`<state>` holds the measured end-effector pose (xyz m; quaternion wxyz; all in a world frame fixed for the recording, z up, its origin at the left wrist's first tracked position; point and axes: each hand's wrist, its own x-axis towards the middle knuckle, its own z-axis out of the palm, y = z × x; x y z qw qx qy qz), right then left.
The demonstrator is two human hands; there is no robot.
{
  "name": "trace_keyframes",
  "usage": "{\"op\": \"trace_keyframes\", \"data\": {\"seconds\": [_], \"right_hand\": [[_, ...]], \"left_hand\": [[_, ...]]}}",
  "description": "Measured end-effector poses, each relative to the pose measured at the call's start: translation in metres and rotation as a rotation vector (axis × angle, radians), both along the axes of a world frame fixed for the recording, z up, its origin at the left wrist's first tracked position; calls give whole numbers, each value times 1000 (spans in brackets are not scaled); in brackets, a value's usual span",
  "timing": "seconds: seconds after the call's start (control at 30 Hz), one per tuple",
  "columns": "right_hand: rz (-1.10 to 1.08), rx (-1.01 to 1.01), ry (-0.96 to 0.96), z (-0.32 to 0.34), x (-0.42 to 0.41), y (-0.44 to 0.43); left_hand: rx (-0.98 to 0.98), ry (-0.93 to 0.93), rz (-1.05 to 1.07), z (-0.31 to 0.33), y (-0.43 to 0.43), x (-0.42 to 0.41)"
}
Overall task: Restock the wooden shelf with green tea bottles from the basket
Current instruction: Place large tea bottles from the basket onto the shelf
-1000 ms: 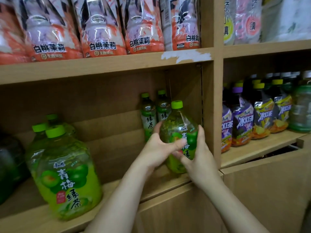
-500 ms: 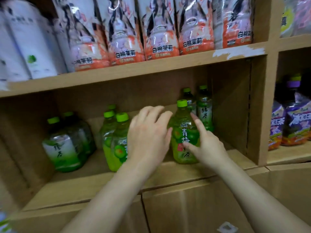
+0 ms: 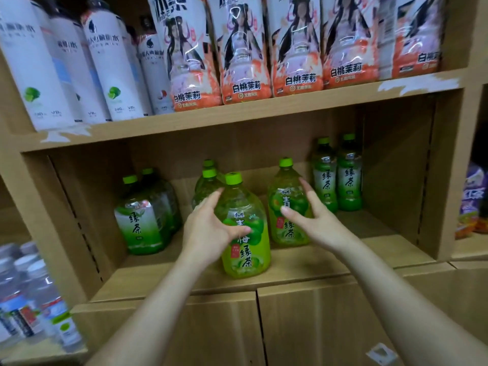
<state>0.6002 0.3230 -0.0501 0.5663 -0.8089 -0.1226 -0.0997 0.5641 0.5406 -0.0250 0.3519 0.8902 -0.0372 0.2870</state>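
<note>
- Two bottles read 青梅绿茶: clear, yellow-green tea, green caps.
- The front bottle (image 3: 245,257) stands upright near the front edge of the wooden shelf (image 3: 303,270). My left hand (image 3: 208,228) grasps it, thumb across the label.
- My right hand (image 3: 317,220) is released, fingers straight, before the second bottle (image 3: 282,186).
- The upper packs (image 3: 245,48) read 白桃茉莉.
</note>
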Motion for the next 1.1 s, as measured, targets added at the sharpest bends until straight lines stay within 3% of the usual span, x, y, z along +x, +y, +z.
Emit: {"op": "trace_keyframes", "data": {"seconds": [0.13,0.23,0.4,0.6,0.7,0.8,0.93,1.1], "right_hand": [[-45,-174,-169,-9,-23,14],[122,-41,-188,-17,-28,22],[-51,53,-228,-20,-27,-12],[-267,-40,-162,-12,-22,-58],[-327,-29,-169,-14,-14,-67],[-418,-63,-181,-17,-6,-67],[-509,-163,-184,-19,7,-58],[-561,-266,-139,-15,31,-41]], "left_hand": [[-66,-28,-99,-4,-9,-4],[-100,-45,-217,-6,-27,-6],[-365,-17,-435,-9,-49,4],[252,-120,-112,-18,-72,28],[497,-37,-32,-6,-85,49],[633,80,-27,-1,-92,67],[815,1,65,-6,-83,78],[957,74,180,1,-74,91]]}}
